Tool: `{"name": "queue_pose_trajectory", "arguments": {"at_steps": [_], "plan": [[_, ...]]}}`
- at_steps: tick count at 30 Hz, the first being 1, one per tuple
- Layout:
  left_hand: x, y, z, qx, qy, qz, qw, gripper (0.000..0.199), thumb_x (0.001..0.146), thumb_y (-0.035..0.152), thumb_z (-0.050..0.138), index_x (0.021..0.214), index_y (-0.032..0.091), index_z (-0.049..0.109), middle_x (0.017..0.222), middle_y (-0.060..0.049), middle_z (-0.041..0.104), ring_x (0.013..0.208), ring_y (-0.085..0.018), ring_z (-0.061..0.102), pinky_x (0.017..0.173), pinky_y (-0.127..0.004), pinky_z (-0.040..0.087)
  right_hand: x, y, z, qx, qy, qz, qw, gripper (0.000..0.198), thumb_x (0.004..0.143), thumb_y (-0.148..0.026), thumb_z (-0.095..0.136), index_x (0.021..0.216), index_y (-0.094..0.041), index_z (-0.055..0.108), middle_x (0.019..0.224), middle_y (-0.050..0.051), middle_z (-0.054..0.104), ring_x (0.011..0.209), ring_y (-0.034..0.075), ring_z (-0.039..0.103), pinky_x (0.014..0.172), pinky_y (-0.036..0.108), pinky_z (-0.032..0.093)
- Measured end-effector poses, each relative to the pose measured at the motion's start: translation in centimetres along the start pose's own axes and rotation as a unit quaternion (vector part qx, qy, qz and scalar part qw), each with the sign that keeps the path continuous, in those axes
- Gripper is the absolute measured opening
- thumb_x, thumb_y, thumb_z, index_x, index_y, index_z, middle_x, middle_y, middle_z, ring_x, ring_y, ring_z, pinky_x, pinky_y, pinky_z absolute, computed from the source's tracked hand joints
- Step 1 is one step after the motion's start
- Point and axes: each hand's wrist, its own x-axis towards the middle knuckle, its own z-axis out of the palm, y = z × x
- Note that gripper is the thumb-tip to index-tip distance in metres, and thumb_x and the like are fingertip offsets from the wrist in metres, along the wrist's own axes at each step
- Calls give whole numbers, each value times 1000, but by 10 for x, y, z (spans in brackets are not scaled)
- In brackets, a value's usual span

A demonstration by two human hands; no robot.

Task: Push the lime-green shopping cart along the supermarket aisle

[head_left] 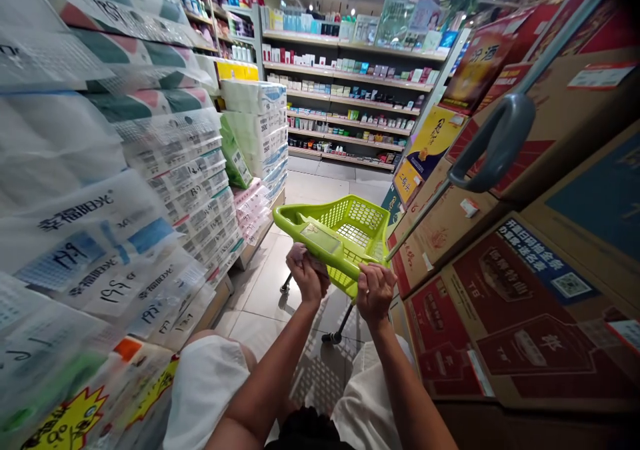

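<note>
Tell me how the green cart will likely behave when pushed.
The green cart probably rolls readily, given the wheels below. Its perforated basket looks like light, fairly stiff plastic. Thin legs suggest it might tip if shoved sideways.

**Packs and Boxes Are Showing Their Lettering**

A white pack [83,218] on the left is bearing "幸福阳光" and a handwritten "199", its decimal point unclear. Paper packs [267,137] farther back are showing "2500". A red box [475,57] is displaying "酒"; a red-brown carton [515,270] is carrying "T8" or "TB". A starburst sign [65,423] is reading "90".
</note>
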Motion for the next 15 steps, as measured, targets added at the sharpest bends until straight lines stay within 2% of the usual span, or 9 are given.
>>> {"name": "queue_pose_trajectory", "arguments": {"at_steps": [3, 6, 10, 11, 13, 15], "plan": [[8, 0, -9, 29, 30, 13, 999, 22, 106, 43, 42, 111, 24, 53, 103, -5, 54, 100, -18, 59, 91, -32, 53, 0, 0, 0, 0, 7, -3, 1000, 22, 102, -23, 46, 108, -21, 66, 94, 6, 72, 103, 25, 65, 99, 42, 42], [17, -3, -19, 40, 8, 31, 999, 14, 103, 36, 49, 103, 24, 55, 108, -6, 50, 103, -20, 57, 96, -36, 51, -3, 5, -2, -2, 7, -11, 1000, 21, 102, -23, 46, 109, -21, 66, 94, 6, 72, 102, 24, 66, 99, 42, 43], [58, -1, -37, 68, 82, 19, 994, 11, 98, 32, 54, 94, 22, 56, 100, -5, 46, 96, -20, 55, 100, -39, 50, -6, 16, -8, 8, 11, -23, 1000, 22, 102, -23, 46, 107, -21, 67, 93, 5, 72, 100, 23, 67, 99, 41, 44], [67, 2, -42, 79, 83, 26, 993, 10, 97, 31, 55, 95, 22, 57, 101, -5, 46, 95, -20, 55, 100, -40, 50, -6, 20, -10, 10, 14, -23, 1000, 22, 102, -23, 45, 106, -21, 67, 93, 5, 73, 100, 23, 68, 99, 41, 44], [77, 10, -54, 107, 25, 76, 991, 6, 94, 25, 57, 96, 21, 62, 104, -6, 47, 97, -21, 56, 99, -40, 51, -6, 27, -15, 17, 24, -26, 999, 23, 103, -22, 44, 104, -22, 68, 91, 4, 73, 99, 22, 68, 98, 40, 44], [78, 21, -66, 152, -75, 156, 973, 15, 90, 17, 57, 100, 22, 66, 109, -8, 48, 103, -23, 58, 99, -40, 52, -4, 34, -22, 22, 29, -30, 999, 22, 103, -22, 45, 101, -22, 67, 90, 3, 73, 97, 22, 67, 95, 39, 45]]}}
